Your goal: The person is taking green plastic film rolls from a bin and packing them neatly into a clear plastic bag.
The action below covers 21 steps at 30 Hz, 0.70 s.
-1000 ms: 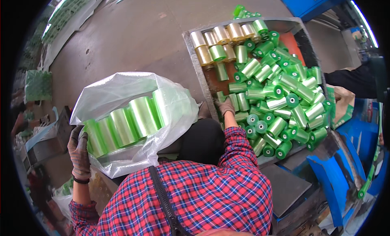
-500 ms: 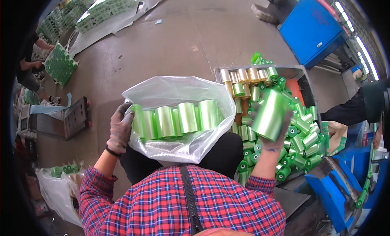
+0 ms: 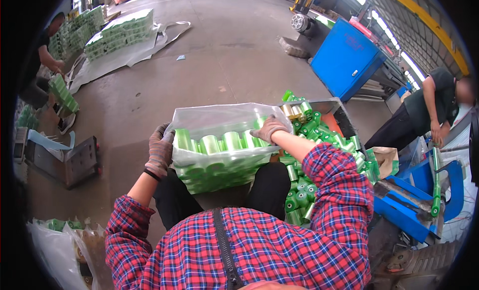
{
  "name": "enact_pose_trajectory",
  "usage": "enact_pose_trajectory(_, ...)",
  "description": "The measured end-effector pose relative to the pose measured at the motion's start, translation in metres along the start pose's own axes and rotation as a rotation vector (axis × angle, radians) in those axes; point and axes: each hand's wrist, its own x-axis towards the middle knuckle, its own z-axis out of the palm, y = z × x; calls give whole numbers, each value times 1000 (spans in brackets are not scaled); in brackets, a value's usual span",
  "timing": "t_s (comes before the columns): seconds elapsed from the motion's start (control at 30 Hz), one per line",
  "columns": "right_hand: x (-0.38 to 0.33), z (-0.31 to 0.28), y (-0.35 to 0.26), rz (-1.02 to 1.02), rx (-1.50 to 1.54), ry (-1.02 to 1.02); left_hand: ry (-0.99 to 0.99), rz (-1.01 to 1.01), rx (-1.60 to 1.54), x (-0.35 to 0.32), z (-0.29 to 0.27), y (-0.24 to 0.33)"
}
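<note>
A clear plastic bag (image 3: 209, 113) stands upright between my knees, its mouth spread. Inside, green film rolls (image 3: 210, 144) stand in a row, with more showing through the front wall below. My left hand (image 3: 160, 149), in a striped grey glove, is closed on the bag's left edge. At the right end of the bag my gloved right hand (image 3: 270, 129) curls around a green film roll (image 3: 259, 122), partly hidden by the fingers. To the right, a large bin (image 3: 341, 110) is heaped with loose green rolls (image 3: 301, 196) and a few gold-toned ones.
A blue cabinet (image 3: 344, 58) stands beyond the bin. At right, a co-worker (image 3: 424, 108) leans over a blue machine (image 3: 406, 210). Another person (image 3: 42, 60) handles a green pack at far left, near stacked packs (image 3: 122, 33). A dark tilted stand (image 3: 70, 163) and a filled bag (image 3: 60, 245) are at left.
My right hand has moved left from above the bin to the bag with the green roll. The bag now sits more upright, and the view has tilted up. The co-worker at right has come into view.
</note>
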Motion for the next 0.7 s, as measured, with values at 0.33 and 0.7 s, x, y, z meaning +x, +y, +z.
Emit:
enact_pose_trajectory(0.33, -33, -45, 31, -424, -116, 554, -20, 150, 337, 20, -58, 11)
enact_pose_trajectory(0.7, -45, 293, 278, 1034, 485, 689, 106, 596, 827, 0, -147, 31)
